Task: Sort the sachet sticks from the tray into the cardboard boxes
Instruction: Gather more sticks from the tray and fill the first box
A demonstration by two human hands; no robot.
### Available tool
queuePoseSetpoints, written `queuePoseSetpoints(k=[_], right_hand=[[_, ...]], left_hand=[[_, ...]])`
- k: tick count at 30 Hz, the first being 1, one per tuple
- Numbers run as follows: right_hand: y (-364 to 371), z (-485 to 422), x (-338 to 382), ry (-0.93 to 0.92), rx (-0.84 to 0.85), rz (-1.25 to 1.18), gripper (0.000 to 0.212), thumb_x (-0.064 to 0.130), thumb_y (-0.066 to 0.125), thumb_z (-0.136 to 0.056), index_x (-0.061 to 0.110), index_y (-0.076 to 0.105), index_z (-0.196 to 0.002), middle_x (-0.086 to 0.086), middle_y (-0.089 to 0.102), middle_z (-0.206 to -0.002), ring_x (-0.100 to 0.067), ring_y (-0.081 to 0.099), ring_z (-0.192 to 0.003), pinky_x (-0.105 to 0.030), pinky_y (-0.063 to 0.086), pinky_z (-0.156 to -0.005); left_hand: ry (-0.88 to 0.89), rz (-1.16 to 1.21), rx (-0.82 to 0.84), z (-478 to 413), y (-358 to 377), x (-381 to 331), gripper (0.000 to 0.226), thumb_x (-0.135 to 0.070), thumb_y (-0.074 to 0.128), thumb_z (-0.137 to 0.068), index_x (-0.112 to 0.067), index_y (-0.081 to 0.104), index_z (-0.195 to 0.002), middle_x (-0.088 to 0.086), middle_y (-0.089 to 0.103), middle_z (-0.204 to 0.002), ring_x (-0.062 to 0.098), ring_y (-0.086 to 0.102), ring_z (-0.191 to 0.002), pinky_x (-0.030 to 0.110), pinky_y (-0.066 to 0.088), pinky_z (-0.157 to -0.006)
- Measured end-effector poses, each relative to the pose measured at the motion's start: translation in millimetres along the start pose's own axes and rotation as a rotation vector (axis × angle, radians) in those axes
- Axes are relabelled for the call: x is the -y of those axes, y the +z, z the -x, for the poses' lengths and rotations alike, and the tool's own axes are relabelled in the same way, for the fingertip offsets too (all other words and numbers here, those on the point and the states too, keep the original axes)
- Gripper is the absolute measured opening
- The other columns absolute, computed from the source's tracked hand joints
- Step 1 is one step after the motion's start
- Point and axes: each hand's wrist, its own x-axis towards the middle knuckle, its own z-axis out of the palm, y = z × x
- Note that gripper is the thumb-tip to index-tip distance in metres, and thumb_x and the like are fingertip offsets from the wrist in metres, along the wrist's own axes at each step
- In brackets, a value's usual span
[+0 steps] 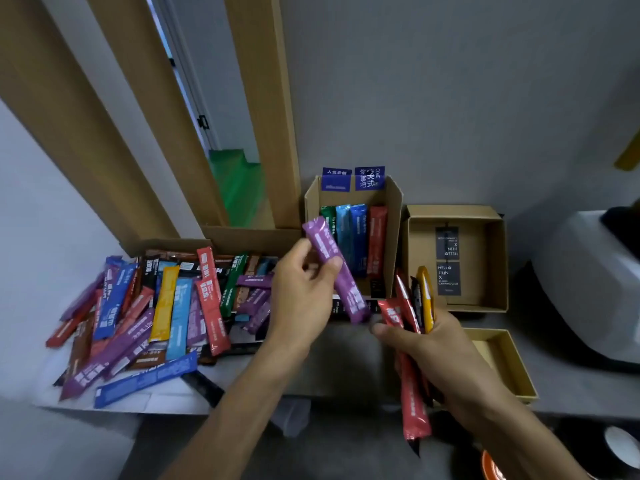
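Observation:
My left hand (304, 292) pinches a purple sachet stick (336, 268) and holds it in front of an open cardboard box (393, 202). In that box stand green, blue and red sticks (356, 233). My right hand (433, 344) grips a bundle of red, black and yellow sticks (412, 306), some of which hang below my palm. A heap of several coloured sticks (162, 313) lies on the white tray (145, 400) at the left.
Two shallow cardboard boxes sit to the right: one (491, 237) holds dark cards, the other (512, 362) is near my right wrist. A white appliance (588, 271) stands at far right. Large cardboard flaps (263, 98) lean against the wall behind.

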Motion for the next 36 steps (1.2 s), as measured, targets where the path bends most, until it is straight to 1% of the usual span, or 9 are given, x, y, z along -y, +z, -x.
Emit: queuePoseSetpoints(k=[3,5,11,14,18,25,29,32,36], right_hand=[[-7.6,-1.2,-4.5,-0.039,-0.033,0.015,0.017,0.02,0.076,-0.085,0.011,0.067,-0.097,-0.017,0.072,-0.09,-0.027,0.07,-0.082,-0.027,0.058,-0.067],[-8.7,0.1,-4.9,-0.061,0.002,0.017,0.015,0.018,0.077,-0.085,0.016,0.068,-0.097,-0.012,0.074,-0.09,-0.027,0.072,-0.086,-0.033,0.058,-0.077],[-11.4,-2.3,-8.1,-0.076,0.039,0.013,0.021,0.017,0.077,-0.084,0.01,0.067,-0.101,-0.022,0.07,-0.094,-0.037,0.067,-0.091,-0.048,0.056,-0.084],[-11.8,-7.5,-7.7,-0.061,0.067,-0.019,0.022,0.021,0.076,-0.085,0.011,0.066,-0.102,-0.02,0.071,-0.088,-0.03,0.072,-0.078,-0.039,0.06,-0.075],[-14.6,-14.6,-7.8,-0.019,0.076,-0.128,0.024,0.023,0.073,-0.089,0.01,0.063,-0.107,-0.02,0.072,-0.086,-0.028,0.072,-0.071,-0.029,0.059,-0.062],[-19.9,-24.1,-8.4,-0.031,-0.016,-0.195,0.026,0.036,0.068,-0.089,0.012,0.07,-0.1,-0.011,0.076,-0.082,-0.021,0.074,-0.074,-0.035,0.058,-0.073],[-24.9,-26.5,-2.5,-0.041,-0.08,-0.297,0.017,0.038,0.068,-0.088,0.024,0.063,-0.099,-0.011,0.072,-0.101,-0.029,0.07,-0.095,-0.045,0.054,-0.088],[-29.4,-30.0,1.3,-0.089,-0.164,-0.374,0.016,0.033,0.066,-0.09,0.018,0.061,-0.093,-0.015,0.066,-0.097,-0.033,0.067,-0.093,-0.046,0.055,-0.087],[-25.0,-35.3,5.1,-0.161,-0.176,-0.461,0.021,0.03,0.068,-0.09,0.011,0.062,-0.096,-0.008,0.07,-0.085,-0.032,0.072,-0.087,-0.05,0.058,-0.085]], left_hand=[[0.099,-0.408,-0.022,-31.7,23.9,8.2,0.025,-0.016,0.063,-0.095,-0.024,0.058,-0.118,-0.004,0.069,-0.108,0.011,0.067,-0.099,0.02,0.054,-0.074],[0.091,-0.505,-0.044,-47.3,41.3,20.5,0.031,-0.014,0.061,-0.095,-0.025,0.05,-0.122,0.0,0.066,-0.111,0.016,0.063,-0.103,0.023,0.052,-0.075],[0.061,-0.538,-0.213,-78.4,62.6,32.3,0.023,-0.002,0.054,-0.095,-0.015,0.05,-0.114,0.001,0.054,-0.114,0.021,0.056,-0.11,0.034,0.051,-0.093],[0.12,-0.578,-0.21,-82.7,65.0,38.2,0.032,-0.002,0.056,-0.095,-0.013,0.047,-0.124,0.005,0.052,-0.126,0.019,0.055,-0.118,0.032,0.05,-0.098],[0.196,-0.739,-0.234,-81.1,66.2,54.0,0.055,-0.004,0.068,-0.088,-0.01,0.036,-0.133,0.011,0.052,-0.127,0.024,0.063,-0.112,0.037,0.058,-0.088],[0.308,-0.868,-0.156,-86.8,67.0,65.5,0.054,-0.01,0.069,-0.088,-0.015,0.038,-0.131,0.01,0.051,-0.128,0.025,0.063,-0.111,0.038,0.06,-0.085],[0.262,-0.776,-0.116,-74.4,59.5,53.2,0.037,-0.013,0.063,-0.092,-0.016,0.043,-0.123,0.006,0.055,-0.122,0.02,0.062,-0.107,0.028,0.056,-0.082],[0.08,-0.44,0.075,-35.1,43.8,38.1,0.009,-0.03,0.057,-0.097,-0.022,0.054,-0.1,-0.002,0.064,-0.093,0.008,0.065,-0.082,0.016,0.046,-0.063],[-0.393,0.086,0.456,24.5,21.9,16.6,0.044,-0.052,0.046,-0.093,-0.016,0.066,-0.108,0.005,0.072,-0.084,0.017,0.068,-0.073,0.026,0.05,-0.06]])
